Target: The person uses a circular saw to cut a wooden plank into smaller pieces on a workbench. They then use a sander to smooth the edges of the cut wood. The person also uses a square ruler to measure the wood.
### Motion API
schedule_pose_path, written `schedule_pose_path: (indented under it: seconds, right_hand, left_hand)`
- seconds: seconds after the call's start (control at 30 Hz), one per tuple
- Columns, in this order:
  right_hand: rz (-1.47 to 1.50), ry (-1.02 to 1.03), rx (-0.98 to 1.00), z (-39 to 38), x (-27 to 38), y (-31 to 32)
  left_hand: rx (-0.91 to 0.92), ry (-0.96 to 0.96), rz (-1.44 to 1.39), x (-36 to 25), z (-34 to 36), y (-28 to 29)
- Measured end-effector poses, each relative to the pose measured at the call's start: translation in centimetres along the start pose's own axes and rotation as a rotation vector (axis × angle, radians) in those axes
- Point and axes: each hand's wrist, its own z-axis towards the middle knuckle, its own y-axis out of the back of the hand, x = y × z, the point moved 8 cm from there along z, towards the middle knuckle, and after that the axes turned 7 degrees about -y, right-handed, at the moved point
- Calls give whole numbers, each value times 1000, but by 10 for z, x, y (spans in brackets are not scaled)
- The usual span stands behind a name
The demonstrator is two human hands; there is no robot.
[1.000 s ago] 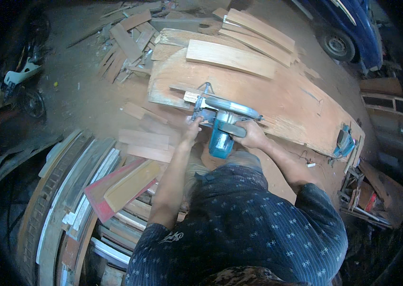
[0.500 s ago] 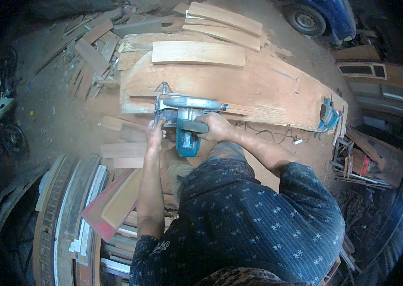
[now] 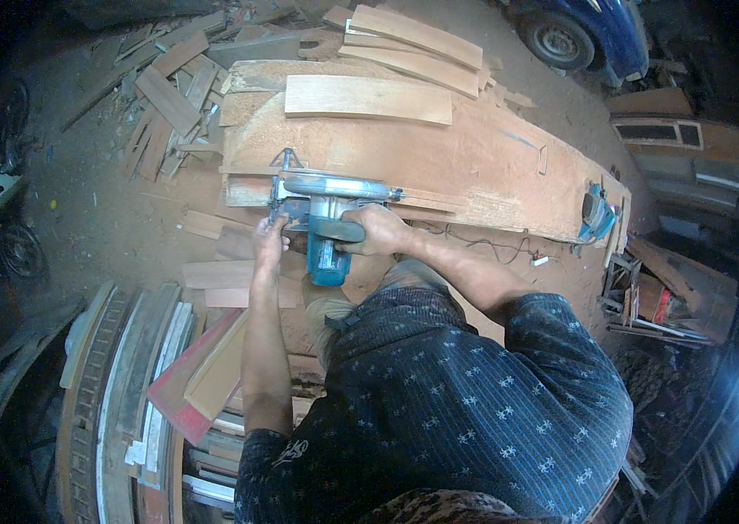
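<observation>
A teal and grey circular saw [image 3: 327, 258] rests on the near edge of a broad wooden bench top [image 3: 474, 162], toward its left end. My right hand [image 3: 378, 230] is wrapped round the saw's rear handle. At the saw's front left, my left hand [image 3: 271, 243] grips the edge of its metal base, fingers closed and thumb uppermost. A thin wooden strip [image 3: 247, 169] runs under the saw's front end. The blade is hidden by the guard and body.
A loose board [image 3: 369, 98] lies across the bench, with stacked boards [image 3: 417, 39] beyond it. A teal power tool [image 3: 597, 212] sits at the right end. A cord [image 3: 496, 249] trails below the near edge. Scrap wood [image 3: 164, 100] and long planks [image 3: 125, 384] lie left.
The saw has slid a little to the left along the bench, both hands moving with it and keeping their grip.
</observation>
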Motion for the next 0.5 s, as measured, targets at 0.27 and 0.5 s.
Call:
schedule_pose_path:
  seconds: [0.27,0.5]
  right_hand:
    - [-33,-4,20,3,7,1]
    - [-5,56,14,18,14,-8]
  left_hand:
    - [-12,-29,-7,4,5,9]
    - [9,-35,44,-7,12,21]
